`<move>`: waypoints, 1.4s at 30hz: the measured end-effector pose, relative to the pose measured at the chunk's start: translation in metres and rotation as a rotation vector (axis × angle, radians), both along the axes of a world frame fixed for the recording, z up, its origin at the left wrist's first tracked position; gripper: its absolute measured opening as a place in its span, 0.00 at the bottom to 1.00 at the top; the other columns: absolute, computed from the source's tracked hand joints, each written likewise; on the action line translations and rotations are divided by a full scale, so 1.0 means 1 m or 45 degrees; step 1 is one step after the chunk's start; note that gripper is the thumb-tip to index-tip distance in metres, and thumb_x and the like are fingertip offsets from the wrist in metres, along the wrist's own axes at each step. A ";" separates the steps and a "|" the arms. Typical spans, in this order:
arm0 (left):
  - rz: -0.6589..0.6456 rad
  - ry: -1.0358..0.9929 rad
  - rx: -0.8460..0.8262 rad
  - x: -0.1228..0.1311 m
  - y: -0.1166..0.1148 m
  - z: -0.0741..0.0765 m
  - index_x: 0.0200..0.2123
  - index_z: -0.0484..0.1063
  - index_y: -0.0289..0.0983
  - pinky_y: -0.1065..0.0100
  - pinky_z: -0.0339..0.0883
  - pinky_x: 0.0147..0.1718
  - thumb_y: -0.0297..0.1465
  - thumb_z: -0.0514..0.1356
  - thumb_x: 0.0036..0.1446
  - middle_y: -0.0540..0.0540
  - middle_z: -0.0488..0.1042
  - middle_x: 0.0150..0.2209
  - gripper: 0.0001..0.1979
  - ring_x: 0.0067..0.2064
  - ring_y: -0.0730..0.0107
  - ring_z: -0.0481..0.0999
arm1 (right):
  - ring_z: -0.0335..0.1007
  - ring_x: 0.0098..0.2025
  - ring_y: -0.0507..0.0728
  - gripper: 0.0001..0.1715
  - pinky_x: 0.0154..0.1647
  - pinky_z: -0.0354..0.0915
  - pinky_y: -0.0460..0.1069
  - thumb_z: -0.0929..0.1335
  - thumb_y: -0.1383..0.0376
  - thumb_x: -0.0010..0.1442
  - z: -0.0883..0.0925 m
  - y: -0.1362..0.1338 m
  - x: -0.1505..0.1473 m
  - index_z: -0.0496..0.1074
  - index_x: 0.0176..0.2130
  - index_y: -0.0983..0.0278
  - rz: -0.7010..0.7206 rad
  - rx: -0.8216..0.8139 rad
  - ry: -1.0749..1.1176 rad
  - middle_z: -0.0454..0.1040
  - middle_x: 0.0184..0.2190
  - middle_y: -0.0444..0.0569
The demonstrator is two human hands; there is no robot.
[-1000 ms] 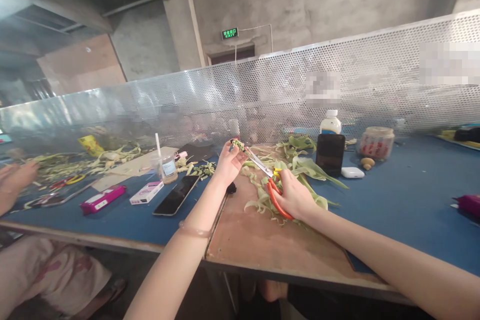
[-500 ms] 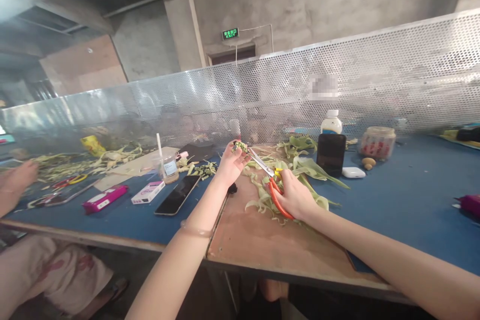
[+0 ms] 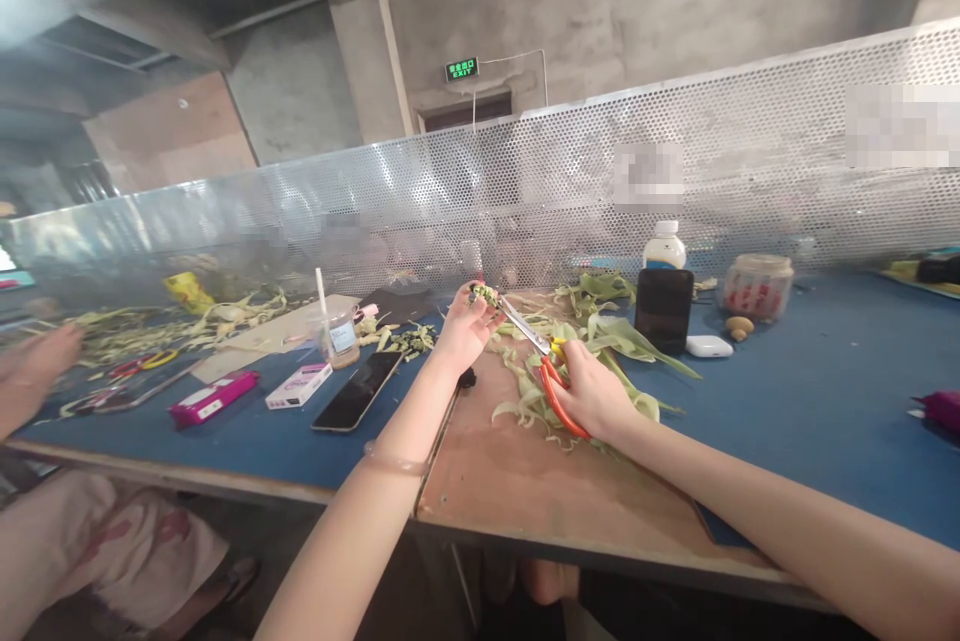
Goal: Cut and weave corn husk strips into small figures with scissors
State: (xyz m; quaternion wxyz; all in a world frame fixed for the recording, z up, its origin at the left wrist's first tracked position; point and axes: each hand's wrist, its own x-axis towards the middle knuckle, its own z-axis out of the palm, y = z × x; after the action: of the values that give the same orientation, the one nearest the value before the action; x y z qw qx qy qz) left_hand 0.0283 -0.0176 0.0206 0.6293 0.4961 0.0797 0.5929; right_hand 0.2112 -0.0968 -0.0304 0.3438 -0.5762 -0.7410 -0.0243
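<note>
Between the fingers of my left hand (image 3: 465,329) is a small, pale green piece of plant (image 3: 486,295), too small to name exactly. My right hand (image 3: 596,389) is wrapped round scissors (image 3: 556,391) with orange and yellow handles. Their metal blades point up and left, with the tips at the plant piece; whether the blades touch it I cannot tell. Below both hands, green leaf strips and trimmings (image 3: 525,401) lie on a brown board (image 3: 495,481). Chopped dark green bits (image 3: 412,341) lie on the blue table left of my left hand.
Left on the blue table (image 3: 277,451) are a phone (image 3: 358,391), a white box (image 3: 298,386), a magenta pack (image 3: 214,399) and a cup with a straw (image 3: 341,336). A dark upright device (image 3: 664,311), a white case (image 3: 709,347) and a jar (image 3: 757,287) stand right. Another person's hand (image 3: 37,376) shows far left.
Both hands stay almost in place, with the scissors still at the plant piece. The whole view has shifted very slightly.
</note>
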 end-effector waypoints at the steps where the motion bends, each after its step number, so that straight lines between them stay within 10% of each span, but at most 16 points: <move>1: 0.008 0.001 -0.010 0.000 0.000 0.000 0.36 0.66 0.42 0.67 0.66 0.39 0.27 0.68 0.39 0.54 0.72 0.32 0.19 0.32 0.76 0.72 | 0.64 0.30 0.55 0.15 0.27 0.54 0.47 0.59 0.53 0.56 0.000 0.000 0.000 0.54 0.31 0.61 -0.004 -0.004 -0.005 0.65 0.31 0.47; 42: -0.013 -0.008 0.021 -0.001 0.000 0.001 0.36 0.67 0.44 0.67 0.66 0.36 0.29 0.69 0.39 0.55 0.70 0.32 0.19 0.32 0.75 0.71 | 0.63 0.28 0.54 0.15 0.25 0.51 0.46 0.59 0.52 0.58 -0.005 0.006 0.002 0.56 0.32 0.62 -0.076 0.089 -0.095 0.66 0.32 0.47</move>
State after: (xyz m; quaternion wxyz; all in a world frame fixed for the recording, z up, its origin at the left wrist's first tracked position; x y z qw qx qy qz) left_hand 0.0269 -0.0176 0.0213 0.6286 0.4999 0.0702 0.5917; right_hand 0.2127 -0.0909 -0.0354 0.3348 -0.5845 -0.7346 -0.0819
